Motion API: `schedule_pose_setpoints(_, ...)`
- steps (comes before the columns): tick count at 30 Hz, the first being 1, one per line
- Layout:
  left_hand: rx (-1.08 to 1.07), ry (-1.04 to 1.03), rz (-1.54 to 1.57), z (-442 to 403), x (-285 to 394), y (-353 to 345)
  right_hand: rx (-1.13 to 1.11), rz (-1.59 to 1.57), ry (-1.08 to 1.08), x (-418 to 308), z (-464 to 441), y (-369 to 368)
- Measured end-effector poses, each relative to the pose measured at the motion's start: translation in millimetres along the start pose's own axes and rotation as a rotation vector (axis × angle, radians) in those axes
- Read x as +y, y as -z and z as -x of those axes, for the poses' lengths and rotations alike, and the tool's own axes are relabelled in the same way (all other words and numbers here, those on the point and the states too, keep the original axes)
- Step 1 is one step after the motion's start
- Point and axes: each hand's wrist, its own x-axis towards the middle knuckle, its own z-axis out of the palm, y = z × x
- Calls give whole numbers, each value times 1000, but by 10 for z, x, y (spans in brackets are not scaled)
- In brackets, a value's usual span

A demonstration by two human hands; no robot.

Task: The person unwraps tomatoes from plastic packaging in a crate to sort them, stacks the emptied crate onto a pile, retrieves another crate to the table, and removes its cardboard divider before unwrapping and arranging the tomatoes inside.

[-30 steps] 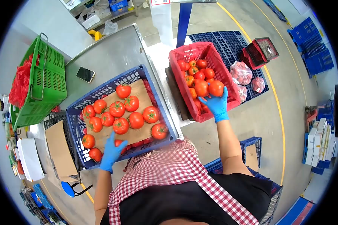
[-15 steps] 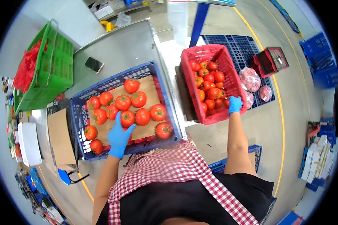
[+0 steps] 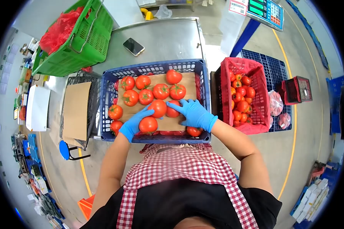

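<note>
While the left hand (image 3: 134,125) curved against one tomato (image 3: 158,108) and the right hand (image 3: 197,115) met a second tomato (image 3: 173,112), both fruits were over the cardboard (image 3: 188,78) in the blue crate (image 3: 160,140). Contact was partly hidden, so whether either hand had closed could not be told. Squeezing might have bruised them; a loose push might have rolled one into its neighbours.

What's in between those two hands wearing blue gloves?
In the head view, three round red tomatoes are between the blue-gloved left hand and the blue-gloved right hand, with some flat brown cardboard showing there too.
</note>
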Motion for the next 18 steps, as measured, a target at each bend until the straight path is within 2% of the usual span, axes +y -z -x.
schedule_pose_setpoints(1,-119,54,289,117,20,-19,-9,-8,-9,-23,-34,12)
schedule_pose_setpoints(2,-43,36,407,191,1,-108,-19,-20,-18,-45,-70,6)
schedule_pose_setpoints(5,-292,-73,580,233,-36,-96,2,50,-18,-46,-198,-131)
schedule_pose_setpoints(8,-285,-113,564,223,-31,-170,-53,-69,-173,-112,-274,-107)
schedule_pose_setpoints(11,-78,-120,508,292,-88,-207,7,-348,-348,-164,-339,-224)
schedule_pose_setpoints(13,-61,-67,556,304,-175,-96,-11,-694,-317,27,-445,-588)
schedule_pose_setpoints(14,-98,-127,633,341,-219,-96,-118,-1182,-300,13,-381,-499)
schedule_pose_setpoints(15,-280,-153,504,310,-310,113,-201,-1675,-243,-24,-318,-321)
schedule_pose_setpoints(17,-198,-263,662,400,-271,-113,-190,-2014,-213,-171,-145,-44)
schedule_pose_setpoints(18,-282,-330,622,442,-284,-123,-197,-2105,-215,-174,4,112)
